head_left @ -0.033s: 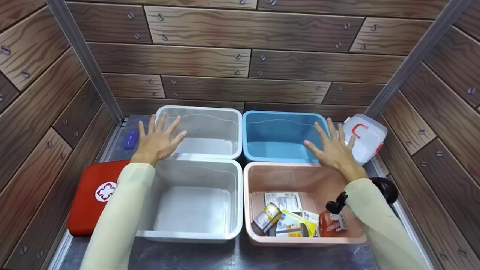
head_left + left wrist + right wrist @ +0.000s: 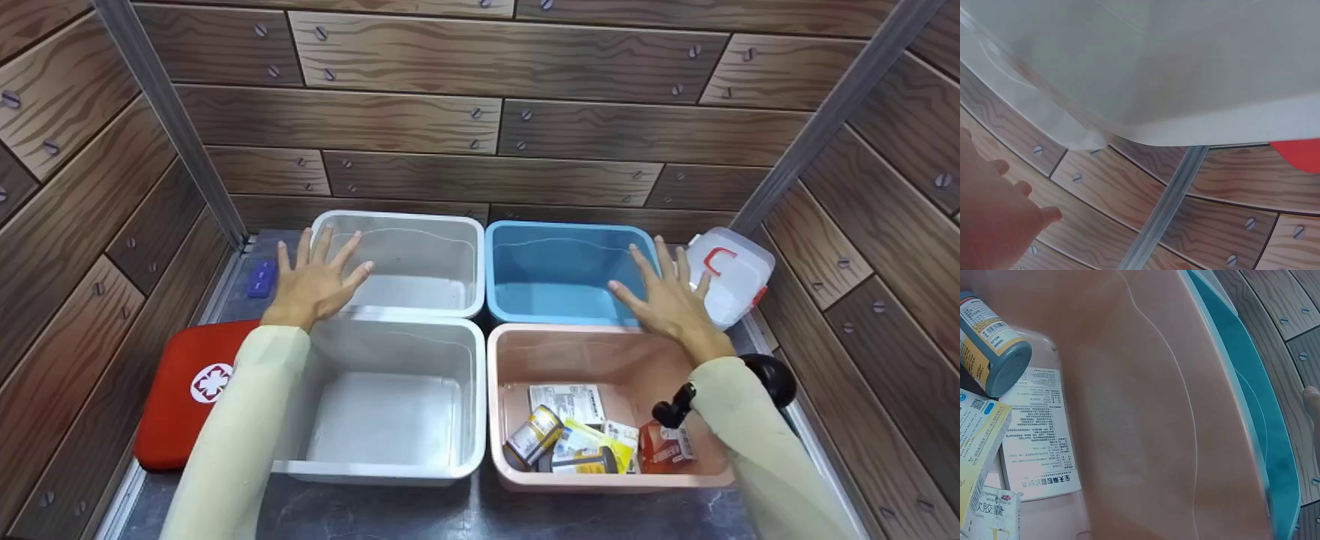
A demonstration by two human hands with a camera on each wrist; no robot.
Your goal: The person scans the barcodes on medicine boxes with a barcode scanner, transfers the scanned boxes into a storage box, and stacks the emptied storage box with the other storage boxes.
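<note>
Both hands fingers-spread, well apart, nothing held; no change seen from the frame just before.
Left hand point(image 2: 309, 286) over left edge of far grey bin point(image 2: 431, 259), right hand point(image 2: 669, 304) across near right corner of blue bin point(image 2: 555, 262); rim contact can't be told. Nothing shifted, so no item handled between frames. Bottles point(image 2: 534, 433), white carton point(image 2: 566, 403), red packet point(image 2: 664, 450) lie in near half of pink bin point(image 2: 577, 352), toward near right of table point(image 2: 375, 514). Red case point(image 2: 172, 397) at table's left edge, purple box point(image 2: 262, 279) by far left corner, clear case point(image 2: 739, 262) by far right. In the way: left sleeve point(image 2: 232, 435) hides part of red case; right sleeve point(image 2: 765, 442) overhangs pink bin's right edge.
</note>
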